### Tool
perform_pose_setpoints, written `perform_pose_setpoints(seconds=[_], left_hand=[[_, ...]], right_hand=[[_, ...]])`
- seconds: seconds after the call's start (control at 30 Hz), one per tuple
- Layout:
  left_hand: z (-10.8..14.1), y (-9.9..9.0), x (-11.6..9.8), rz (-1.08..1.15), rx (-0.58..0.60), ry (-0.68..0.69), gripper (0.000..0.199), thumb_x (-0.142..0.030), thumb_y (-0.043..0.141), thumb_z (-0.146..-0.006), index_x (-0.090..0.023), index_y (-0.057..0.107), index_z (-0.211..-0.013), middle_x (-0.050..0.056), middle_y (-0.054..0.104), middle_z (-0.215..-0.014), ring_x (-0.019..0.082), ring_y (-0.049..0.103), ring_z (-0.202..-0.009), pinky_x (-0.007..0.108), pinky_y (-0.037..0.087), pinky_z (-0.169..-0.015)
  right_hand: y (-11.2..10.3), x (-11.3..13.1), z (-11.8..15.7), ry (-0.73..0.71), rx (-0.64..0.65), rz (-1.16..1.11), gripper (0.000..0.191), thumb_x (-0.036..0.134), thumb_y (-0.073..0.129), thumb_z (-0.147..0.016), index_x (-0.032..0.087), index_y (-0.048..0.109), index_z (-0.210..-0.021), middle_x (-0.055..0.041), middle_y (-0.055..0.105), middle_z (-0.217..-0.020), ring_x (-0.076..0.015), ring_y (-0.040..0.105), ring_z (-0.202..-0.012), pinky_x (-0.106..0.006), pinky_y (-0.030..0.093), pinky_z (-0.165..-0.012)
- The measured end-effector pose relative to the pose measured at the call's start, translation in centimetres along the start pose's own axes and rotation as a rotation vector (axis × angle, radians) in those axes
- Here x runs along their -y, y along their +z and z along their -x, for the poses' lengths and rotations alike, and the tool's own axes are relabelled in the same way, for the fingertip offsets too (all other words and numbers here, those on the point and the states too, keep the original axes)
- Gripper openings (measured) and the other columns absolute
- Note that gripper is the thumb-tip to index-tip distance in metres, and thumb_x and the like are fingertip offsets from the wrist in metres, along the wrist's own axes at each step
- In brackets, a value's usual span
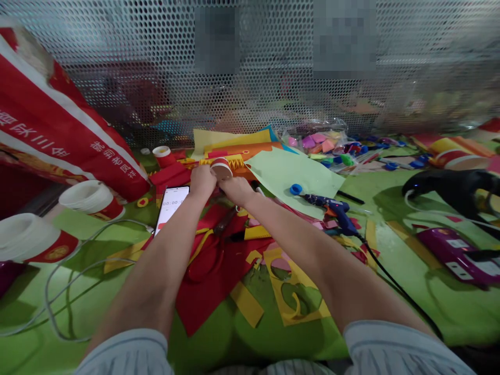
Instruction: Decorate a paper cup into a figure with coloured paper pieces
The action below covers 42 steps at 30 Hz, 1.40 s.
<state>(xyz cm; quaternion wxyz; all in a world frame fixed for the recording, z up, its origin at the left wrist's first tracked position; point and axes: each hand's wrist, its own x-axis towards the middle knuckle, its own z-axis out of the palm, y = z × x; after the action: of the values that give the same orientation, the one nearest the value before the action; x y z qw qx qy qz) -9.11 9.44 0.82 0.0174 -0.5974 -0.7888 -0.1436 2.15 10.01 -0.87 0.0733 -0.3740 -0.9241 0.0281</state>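
Both my hands meet over the middle of the cluttered table around a small paper cup (222, 170) with a red band and a pale base facing me. My left hand (203, 178) is closed on its left side. My right hand (236, 189) grips it from below right, its fingertips partly hidden. Behind the cup lies a zigzag-edged yellow paper strip (237, 160); whether it is joined to the cup, I cannot tell. Just left of my left hand is a phone (171, 204) showing a timer. Red-handled scissors (207, 260) lie under my forearms on red paper (195, 307).
A blue glue gun (341, 216) rests at right by pale green paper (297, 174), its cord trailing forward. Stacked paper cups (88, 200) and a white cable (49, 291) are at left. A purple power strip (455, 255) sits far right. A perforated metal screen (273, 67) stands behind.
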Motion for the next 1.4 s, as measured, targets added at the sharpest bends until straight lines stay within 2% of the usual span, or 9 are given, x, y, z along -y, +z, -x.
perform_pose_setpoints(seconds=[0.13, 0.27, 0.37, 0.5, 0.67, 0.83, 1.03, 1.27, 1.4], left_hand=[[0.3, -0.4, 0.3, 0.025, -0.034, 0.011, 0.036, -0.013, 0.036, -0.079, -0.011, 0.065, -0.102, 0.016, 0.067, -0.102, 0.028, 0.059, -0.101, 0.035, 0.043, -0.088], [1.2, -0.7, 0.3, 0.059, -0.065, 0.030, 0.041, -0.014, 0.037, -0.079, -0.013, 0.061, -0.112, 0.012, 0.066, -0.107, 0.026, 0.059, -0.103, 0.033, 0.042, -0.089], [2.4, -1.1, 0.3, 0.102, -0.125, 0.049, 0.046, -0.015, 0.035, -0.080, -0.013, 0.053, -0.122, 0.013, 0.065, -0.111, 0.026, 0.059, -0.103, 0.034, 0.042, -0.088], [5.1, -1.7, 0.5, 0.167, -0.224, 0.175, 0.050, -0.016, 0.034, -0.082, -0.013, 0.045, -0.130, 0.012, 0.066, -0.108, 0.024, 0.062, -0.096, 0.033, 0.044, -0.085], [9.1, -1.6, 1.1, 0.201, -0.271, 0.369, 0.051, -0.017, 0.039, -0.080, -0.016, 0.042, -0.132, 0.010, 0.064, -0.112, 0.022, 0.060, -0.099, 0.031, 0.045, -0.087], [12.9, -1.1, 1.1, 0.192, -0.258, 0.485, 0.047, -0.022, 0.035, -0.084, -0.016, 0.046, -0.129, 0.010, 0.061, -0.120, 0.020, 0.060, -0.102, 0.029, 0.047, -0.088], [17.4, -1.2, 1.4, 0.133, -0.178, 0.534, 0.047, -0.019, 0.034, -0.083, -0.021, 0.047, -0.129, 0.007, 0.066, -0.109, 0.019, 0.064, -0.092, 0.030, 0.050, -0.083], [20.9, -0.5, 1.5, 0.078, -0.111, 0.517, 0.045, -0.019, 0.036, -0.083, -0.019, 0.049, -0.126, 0.011, 0.068, -0.104, 0.023, 0.064, -0.090, 0.033, 0.053, -0.075], [22.0, -1.4, 1.3, 0.079, -0.006, 0.434, 0.051, -0.023, 0.042, -0.079, -0.022, 0.044, -0.131, 0.009, 0.068, -0.100, 0.022, 0.065, -0.081, 0.033, 0.052, -0.068]], right_hand=[[-0.5, -0.8, 1.2, 0.023, -0.068, -0.069, 0.034, 0.014, 0.036, -0.087, 0.020, 0.058, -0.112, -0.0103, 0.064, -0.111, -0.0216, 0.060, -0.101, -0.032, 0.046, -0.081], [-1.0, -1.3, 3.1, 0.074, -0.244, -0.448, 0.027, 0.013, 0.042, -0.084, 0.019, 0.064, -0.098, -0.0047, 0.068, -0.103, -0.0160, 0.060, -0.098, -0.029, 0.043, -0.086], [-1.5, -1.6, 5.1, 0.200, -0.331, -0.810, 0.019, 0.012, 0.050, -0.078, 0.017, 0.064, -0.089, -0.0011, 0.069, -0.083, -0.0119, 0.063, -0.072, -0.027, 0.047, -0.072], [-2.3, -2.3, 8.5, 0.403, -0.412, -1.307, 0.008, 0.017, 0.058, -0.070, 0.016, 0.059, -0.078, 0.0050, 0.058, -0.055, -0.0076, 0.054, -0.045, -0.022, 0.043, -0.049], [-2.6, -2.2, 12.6, 0.500, -0.462, -1.695, 0.030, 0.033, 0.073, -0.055, 0.016, 0.056, -0.074, 0.0060, 0.056, -0.053, -0.0060, 0.049, -0.040, -0.020, 0.038, -0.041], [-2.6, -1.7, 16.3, 0.517, -0.423, -1.786, 0.039, 0.038, 0.076, -0.049, 0.016, 0.056, -0.074, 0.0066, 0.055, -0.052, -0.0048, 0.046, -0.037, -0.020, 0.036, -0.037], [-2.5, -2.9, 19.2, 0.566, -0.544, -1.788, 0.041, 0.037, 0.078, -0.046, 0.017, 0.057, -0.074, 0.0072, 0.054, -0.050, -0.0053, 0.045, -0.037, -0.020, 0.036, -0.036], [-1.9, -2.8, 19.3, 0.562, -0.513, -1.805, 0.042, 0.041, 0.078, -0.044, 0.017, 0.056, -0.071, 0.0076, 0.053, -0.049, -0.0051, 0.045, -0.037, -0.020, 0.036, -0.037], [-1.9, -2.9, 18.7, 0.568, -0.447, -1.799, 0.041, 0.041, 0.078, -0.046, 0.017, 0.055, -0.070, 0.0077, 0.052, -0.048, -0.0048, 0.043, -0.036, -0.019, 0.033, -0.035]])
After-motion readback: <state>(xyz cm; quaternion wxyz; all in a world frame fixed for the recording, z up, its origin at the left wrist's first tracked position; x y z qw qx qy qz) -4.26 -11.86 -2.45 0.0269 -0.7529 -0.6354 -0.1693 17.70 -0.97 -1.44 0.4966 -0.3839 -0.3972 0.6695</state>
